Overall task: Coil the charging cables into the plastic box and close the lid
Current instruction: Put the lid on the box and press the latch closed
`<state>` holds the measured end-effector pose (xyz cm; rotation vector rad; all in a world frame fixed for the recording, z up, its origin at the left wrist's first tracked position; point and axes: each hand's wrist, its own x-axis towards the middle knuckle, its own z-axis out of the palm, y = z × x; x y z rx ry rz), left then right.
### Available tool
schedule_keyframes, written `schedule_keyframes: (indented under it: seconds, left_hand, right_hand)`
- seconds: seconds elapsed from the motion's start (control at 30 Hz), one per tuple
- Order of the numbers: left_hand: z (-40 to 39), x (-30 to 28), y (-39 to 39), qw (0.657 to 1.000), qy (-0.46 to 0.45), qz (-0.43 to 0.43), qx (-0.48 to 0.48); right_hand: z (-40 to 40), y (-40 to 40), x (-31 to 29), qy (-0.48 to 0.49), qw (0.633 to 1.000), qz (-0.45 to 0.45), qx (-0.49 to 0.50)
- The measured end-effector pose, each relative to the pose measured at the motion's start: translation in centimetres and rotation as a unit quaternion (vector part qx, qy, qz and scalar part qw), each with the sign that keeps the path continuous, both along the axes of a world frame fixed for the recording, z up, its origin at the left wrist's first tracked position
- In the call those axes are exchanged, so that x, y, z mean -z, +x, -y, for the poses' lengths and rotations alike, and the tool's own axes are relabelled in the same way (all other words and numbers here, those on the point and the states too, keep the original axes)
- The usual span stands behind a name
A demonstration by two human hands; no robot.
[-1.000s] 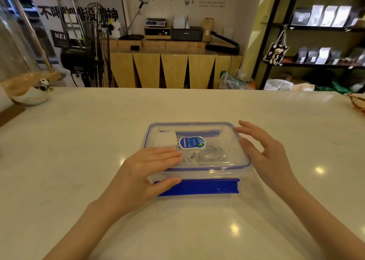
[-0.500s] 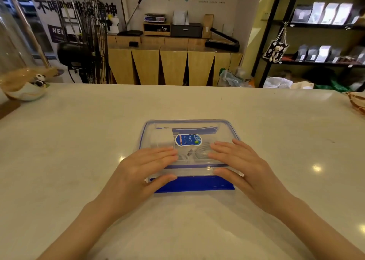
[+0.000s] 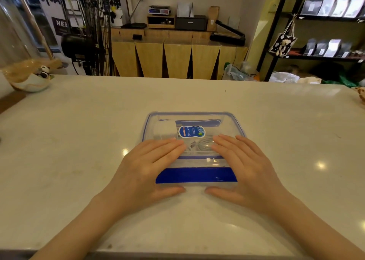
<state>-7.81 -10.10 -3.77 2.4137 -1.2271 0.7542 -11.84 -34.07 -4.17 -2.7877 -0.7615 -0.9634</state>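
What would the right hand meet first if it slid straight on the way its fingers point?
The right hand lies flat on the lid, fingers pointing away and slightly left. It would probably cross the blue sticker first, then the lid's far rim.

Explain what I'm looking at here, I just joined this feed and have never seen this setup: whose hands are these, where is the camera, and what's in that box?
There is no machine here. A person wears one wide camera on the head, looking forward and down, so both bare hands reach in from the bottom. The left hand and right hand lie flat, fingers spread, on the clear lid of a plastic box on a pale table. Nothing is gripped; the palms only rest or press on it. Through the lid you can see coiled white cables and a white block, perhaps a charger. The blue latch on the near side looks not yet snapped down. A bowl sits far left.
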Motion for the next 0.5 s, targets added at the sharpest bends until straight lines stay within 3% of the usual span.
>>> schedule_keyframes:
  seconds: [0.13, 0.5]
  left_hand:
    - [0.4, 0.1, -0.1, 0.999, 0.007, 0.03, -0.014]
    - [0.3, -0.7, 0.4, 0.999, -0.035, -0.028, 0.019]
  right_hand:
    - [0.2, 0.3, 0.1, 0.008, 0.999, 0.029, -0.013]
    - [0.8, 0.1, -1.3, 0.095, 0.99, -0.079, -0.068]
